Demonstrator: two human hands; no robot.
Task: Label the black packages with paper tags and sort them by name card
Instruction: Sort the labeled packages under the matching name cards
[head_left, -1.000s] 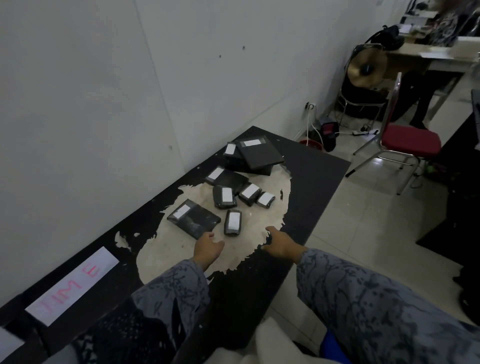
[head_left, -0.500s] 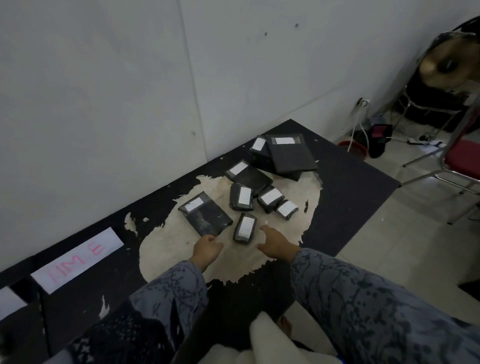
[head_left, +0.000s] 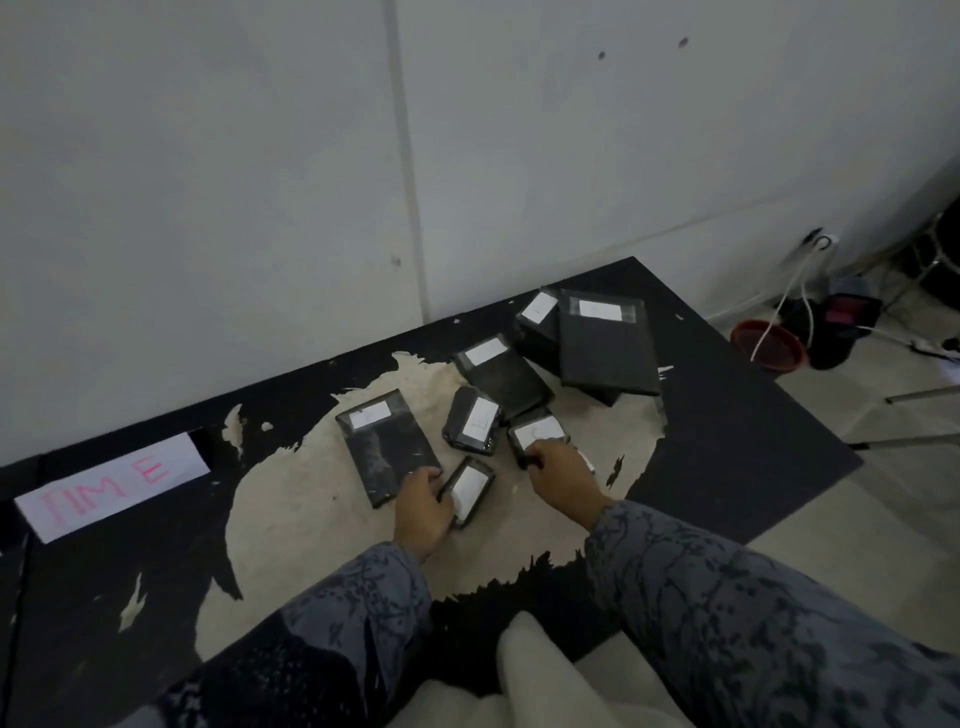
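Worn black tabletop (head_left: 727, 441): left hand (head_left: 423, 506) pinches one small tagged package (head_left: 467, 491), right hand (head_left: 558, 467) grips another (head_left: 535, 434). Best read each tag before lifting.

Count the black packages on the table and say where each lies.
7 visible: two stacked by the wall; one below them; a large one leftmost; a middle one; one under each hand. More may be hidden.

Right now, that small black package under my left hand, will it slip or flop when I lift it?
The small black package looks glossy where it catches light, so it may slide in the left hand. It keeps a flat, rounded-corner shape, so probably stiff rather than floppy. Lying flat on the table, it shouldn't roll.
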